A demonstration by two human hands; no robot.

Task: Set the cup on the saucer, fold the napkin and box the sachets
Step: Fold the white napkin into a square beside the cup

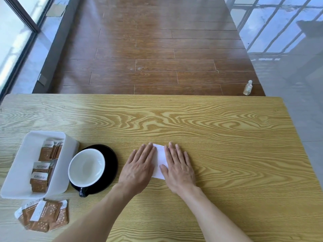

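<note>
A white napkin (160, 160) lies folded small on the wooden table, and both hands press flat on it. My left hand (138, 169) covers its left part, my right hand (178, 167) its right part, fingers spread. A black cup with a white inside (86, 167) stands on a black saucer (111, 161) left of the hands. A white box (19, 172) at the far left holds several brown sachets (46, 151). More brown sachets (43, 214) lie loose in a pile on the table in front of the box.
The light wooden table (209, 128) ends at its far edge above a dark plank floor. A small clear bottle (247, 87) stands on the floor beyond the table's far right corner. Windows run along the left, a railing at the right.
</note>
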